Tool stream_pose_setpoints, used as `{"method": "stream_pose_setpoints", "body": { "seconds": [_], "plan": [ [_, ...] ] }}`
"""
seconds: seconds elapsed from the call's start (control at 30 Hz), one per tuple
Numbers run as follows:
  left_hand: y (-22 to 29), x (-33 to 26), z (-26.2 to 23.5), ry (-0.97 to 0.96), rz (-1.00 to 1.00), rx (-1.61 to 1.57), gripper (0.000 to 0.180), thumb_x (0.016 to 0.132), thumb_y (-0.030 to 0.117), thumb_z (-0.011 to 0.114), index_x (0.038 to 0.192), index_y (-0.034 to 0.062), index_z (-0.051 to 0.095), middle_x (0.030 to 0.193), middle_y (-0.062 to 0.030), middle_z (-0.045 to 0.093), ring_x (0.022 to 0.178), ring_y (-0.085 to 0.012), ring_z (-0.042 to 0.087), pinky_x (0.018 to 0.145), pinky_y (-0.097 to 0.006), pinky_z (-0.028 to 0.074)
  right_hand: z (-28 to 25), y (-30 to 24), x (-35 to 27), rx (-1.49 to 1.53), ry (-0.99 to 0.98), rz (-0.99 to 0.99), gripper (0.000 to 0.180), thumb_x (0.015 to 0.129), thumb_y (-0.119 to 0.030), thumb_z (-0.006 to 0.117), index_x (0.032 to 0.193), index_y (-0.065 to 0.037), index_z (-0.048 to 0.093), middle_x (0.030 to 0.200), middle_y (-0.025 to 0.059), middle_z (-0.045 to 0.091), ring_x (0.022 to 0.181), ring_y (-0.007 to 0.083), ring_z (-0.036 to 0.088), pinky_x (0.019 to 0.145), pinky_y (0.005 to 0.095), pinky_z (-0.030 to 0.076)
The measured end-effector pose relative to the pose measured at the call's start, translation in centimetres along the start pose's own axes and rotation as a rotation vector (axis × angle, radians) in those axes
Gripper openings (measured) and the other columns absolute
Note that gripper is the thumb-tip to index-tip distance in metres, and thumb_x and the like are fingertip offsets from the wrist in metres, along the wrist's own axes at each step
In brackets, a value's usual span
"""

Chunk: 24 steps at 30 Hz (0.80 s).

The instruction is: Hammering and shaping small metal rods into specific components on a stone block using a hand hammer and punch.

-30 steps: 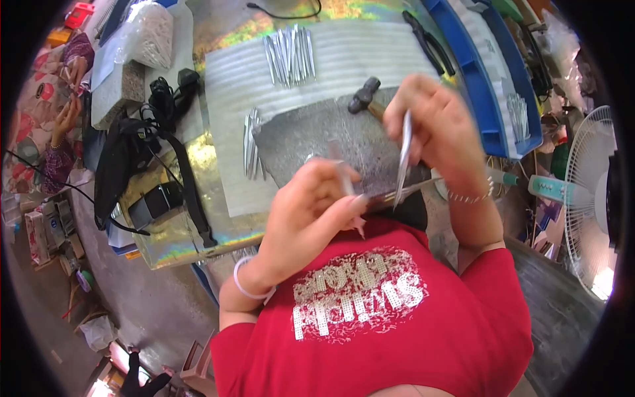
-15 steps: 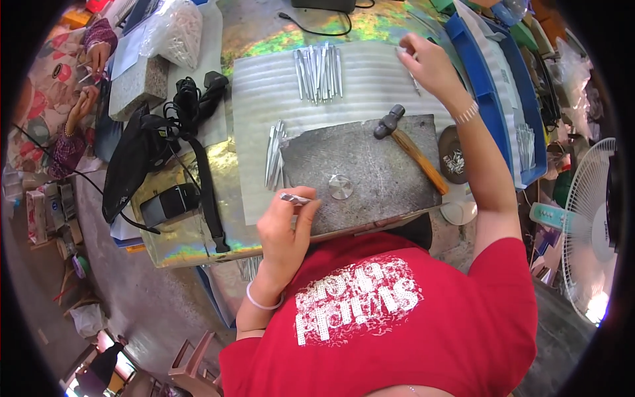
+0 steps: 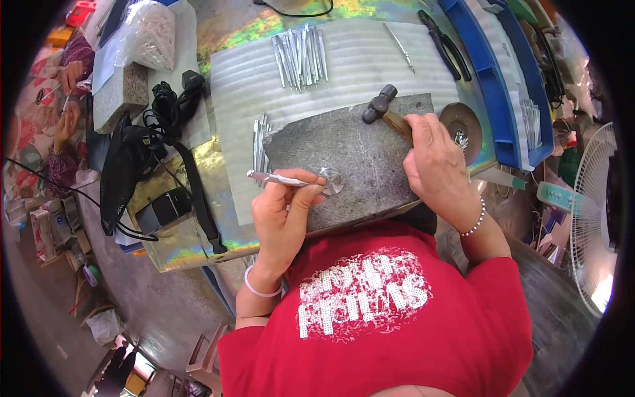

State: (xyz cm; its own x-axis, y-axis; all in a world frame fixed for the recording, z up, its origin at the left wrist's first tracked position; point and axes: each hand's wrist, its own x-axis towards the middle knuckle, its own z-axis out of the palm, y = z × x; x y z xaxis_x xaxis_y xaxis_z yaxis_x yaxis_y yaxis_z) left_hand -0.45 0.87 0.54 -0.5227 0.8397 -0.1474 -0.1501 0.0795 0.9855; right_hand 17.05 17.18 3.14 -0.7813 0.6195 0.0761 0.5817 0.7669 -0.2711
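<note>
My left hand (image 3: 286,210) grips a thin silver metal strip (image 3: 281,178) and holds it level over the near left part of a dark grey stone slab (image 3: 344,155). The strip's right end lies by a small round metal piece (image 3: 331,180) on the slab. My right hand (image 3: 436,165) is closed around the wooden handle of a hammer (image 3: 383,109), whose dark head rests on the slab's far right corner.
A bunch of silver strips (image 3: 299,56) lies on the ribbed white mat (image 3: 357,59), more strips (image 3: 259,139) lie left of the slab. Pliers (image 3: 444,44) and a blue tray (image 3: 506,86) are at right, black bag and cables (image 3: 142,165) at left, a fan (image 3: 592,212) far right. Another person's hands (image 3: 66,92) work far left.
My right hand came back from the far right of the mat and took hold of the hammer handle. My left hand moved the strip right, toward the round piece.
</note>
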Motion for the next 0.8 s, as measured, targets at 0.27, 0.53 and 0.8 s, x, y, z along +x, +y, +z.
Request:
{"method": "stream_pose_setpoints", "body": {
  "seconds": [0.27,0.53,0.8],
  "plan": [
    [-0.5,-0.1,0.2,0.003,0.046,0.01,0.01,0.088,-0.004,0.057,0.098,-0.0035,0.056,0.087,-0.0095,0.066,0.075,-0.012,0.063,0.067,-0.023,0.054,-0.2,0.1,-1.1,0.542,-0.004,0.06,0.036,0.076,0.004,0.054,0.111,0.0,0.046,0.093,0.0187,0.054,0.077,0.0339,0.059,0.069,0.0392,0.047],
    [-0.6,-0.1,0.4,0.021,0.039,0.007,0.01,0.088,-0.005,0.056,0.098,-0.0034,0.055,0.086,-0.0101,0.065,0.073,-0.0122,0.064,0.066,-0.023,0.053,-0.8,-1.2,-2.0,0.766,-0.114,0.157,0.032,0.078,0.003,0.055,0.11,-0.001,0.049,0.084,0.0159,0.058,0.072,0.0276,0.059,0.066,0.0333,0.046],
    [-0.8,0.0,0.5,0.034,0.103,0.097,0.009,0.088,-0.004,0.055,0.097,-0.0027,0.055,0.085,-0.0102,0.066,0.069,-0.0125,0.064,0.062,-0.022,0.051,-0.7,-1.9,-2.3,0.85,-0.101,0.09,0.031,0.08,0.006,0.054,0.11,-0.001,0.05,0.079,0.0037,0.056,0.064,0.0059,0.05,0.058,0.0207,0.04]
  ]
}}
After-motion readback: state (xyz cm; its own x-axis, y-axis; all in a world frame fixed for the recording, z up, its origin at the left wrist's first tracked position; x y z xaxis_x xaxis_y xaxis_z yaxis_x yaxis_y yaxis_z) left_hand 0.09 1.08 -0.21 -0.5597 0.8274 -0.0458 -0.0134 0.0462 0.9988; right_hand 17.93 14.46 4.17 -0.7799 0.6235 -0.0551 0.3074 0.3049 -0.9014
